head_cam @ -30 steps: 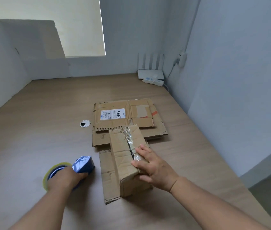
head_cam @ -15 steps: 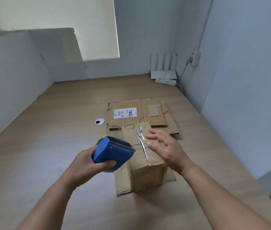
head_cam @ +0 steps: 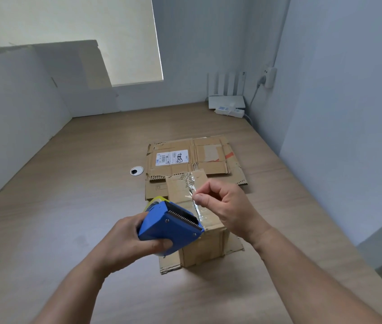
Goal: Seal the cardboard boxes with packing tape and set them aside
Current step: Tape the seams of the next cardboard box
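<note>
- The left hand (head_cam: pixel 124 244) grips the blue tape dispenser (head_cam: pixel 169 224) and holds it above the near left corner of the cardboard box (head_cam: pixel 205 247), toothed blade facing up.
- The right hand (head_cam: pixel 227 206) pinches the free end of the clear tape (head_cam: pixel 197 210) between thumb and forefinger, with the other fingers curled. A short strip runs from the blade to that pinch, above the box top.
- The box stands closed near the middle of the tabletop (head_cam: pixel 68 206), on a flat cardboard sheet (head_cam: pixel 169 265).
- A wrinkled strip (head_cam: pixel 188 181) lies along the far part of the top seam. The hands and dispenser hide the near part, so I cannot tell whether the seam is fully covered.
- Sealing of this box looks under way rather than finished. The fresh strip has yet to be laid down, pressed and cut.
- Just behind the box lie flattened boxes (head_cam: pixel 185 157), stacked, unfolded and not sealed. These probably remain to be assembled and taped.
- No sealed box set aside is in view, so the task seems to be at an early stage.
</note>
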A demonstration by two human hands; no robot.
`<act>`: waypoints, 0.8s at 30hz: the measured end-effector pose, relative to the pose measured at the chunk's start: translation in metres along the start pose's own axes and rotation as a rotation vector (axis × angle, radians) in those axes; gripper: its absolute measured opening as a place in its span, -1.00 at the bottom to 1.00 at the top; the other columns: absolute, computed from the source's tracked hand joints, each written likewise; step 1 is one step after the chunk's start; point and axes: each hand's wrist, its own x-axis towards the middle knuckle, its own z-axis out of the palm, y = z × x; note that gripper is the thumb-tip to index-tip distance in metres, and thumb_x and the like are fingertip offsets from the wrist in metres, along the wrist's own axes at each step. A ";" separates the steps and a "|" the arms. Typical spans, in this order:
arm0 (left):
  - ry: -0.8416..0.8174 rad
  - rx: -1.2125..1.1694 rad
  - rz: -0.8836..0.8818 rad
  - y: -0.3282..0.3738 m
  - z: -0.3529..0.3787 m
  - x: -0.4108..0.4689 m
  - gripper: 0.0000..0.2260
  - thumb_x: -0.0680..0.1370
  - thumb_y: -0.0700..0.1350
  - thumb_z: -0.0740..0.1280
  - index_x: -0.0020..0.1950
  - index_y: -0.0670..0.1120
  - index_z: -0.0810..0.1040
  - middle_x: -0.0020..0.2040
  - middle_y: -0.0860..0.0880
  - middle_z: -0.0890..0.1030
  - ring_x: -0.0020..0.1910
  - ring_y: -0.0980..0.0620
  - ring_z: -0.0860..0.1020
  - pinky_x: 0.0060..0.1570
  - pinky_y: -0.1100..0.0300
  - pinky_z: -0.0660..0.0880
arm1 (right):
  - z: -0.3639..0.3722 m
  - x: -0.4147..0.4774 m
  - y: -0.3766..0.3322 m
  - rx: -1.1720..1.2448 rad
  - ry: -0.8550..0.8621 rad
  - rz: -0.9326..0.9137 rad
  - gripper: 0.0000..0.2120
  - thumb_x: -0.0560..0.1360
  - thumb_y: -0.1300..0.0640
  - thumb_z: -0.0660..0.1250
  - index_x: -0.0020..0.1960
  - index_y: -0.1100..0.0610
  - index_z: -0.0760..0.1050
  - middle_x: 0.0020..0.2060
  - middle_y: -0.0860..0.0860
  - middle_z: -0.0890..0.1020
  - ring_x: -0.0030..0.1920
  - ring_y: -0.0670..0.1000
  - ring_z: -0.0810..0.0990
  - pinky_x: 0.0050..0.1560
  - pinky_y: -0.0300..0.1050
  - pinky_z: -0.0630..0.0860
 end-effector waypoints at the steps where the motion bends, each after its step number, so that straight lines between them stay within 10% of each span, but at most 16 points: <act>1: -0.002 0.007 -0.010 0.001 0.000 0.000 -0.52 0.15 0.24 0.43 0.00 0.07 0.62 -0.11 0.09 0.66 -0.17 0.09 0.61 -0.23 0.28 0.53 | 0.001 0.000 0.002 -0.010 0.015 0.002 -0.91 0.52 0.25 0.35 -0.15 0.13 0.55 -0.31 -0.07 0.56 -0.27 -0.14 0.49 -0.20 -0.24 0.48; 8: 0.050 0.050 -0.117 0.013 0.001 0.003 -0.14 -0.13 0.59 0.32 -0.10 0.00 0.62 -0.23 0.09 0.67 -0.31 0.12 0.61 -0.39 0.40 0.45 | 0.005 0.000 0.007 -0.077 0.121 0.039 -0.88 0.52 0.19 0.36 -0.20 0.11 0.51 -0.34 -0.10 0.54 -0.30 -0.14 0.49 -0.24 -0.13 0.54; 21: -0.150 0.339 -0.488 0.001 -0.080 -0.026 -0.06 -0.17 0.57 0.39 -0.16 -0.17 0.68 -0.25 -0.12 0.70 -0.23 -0.15 0.67 -0.12 -0.04 0.52 | -0.032 -0.040 0.050 0.048 0.452 0.451 -0.77 0.52 0.25 0.34 -0.31 0.21 0.47 -0.47 -0.02 0.52 -0.54 -0.05 0.41 -0.48 -0.25 0.42; 24: -0.123 0.425 -0.552 -0.004 -0.071 -0.017 0.00 -0.16 0.65 0.22 -0.19 -0.19 0.66 -0.31 -0.08 0.68 -0.35 -0.06 0.64 -0.27 0.13 0.42 | -0.020 -0.041 0.059 0.056 0.464 0.523 -0.78 0.52 0.24 0.34 -0.30 0.23 0.47 -0.46 0.00 0.53 -0.55 -0.06 0.41 -0.45 -0.17 0.44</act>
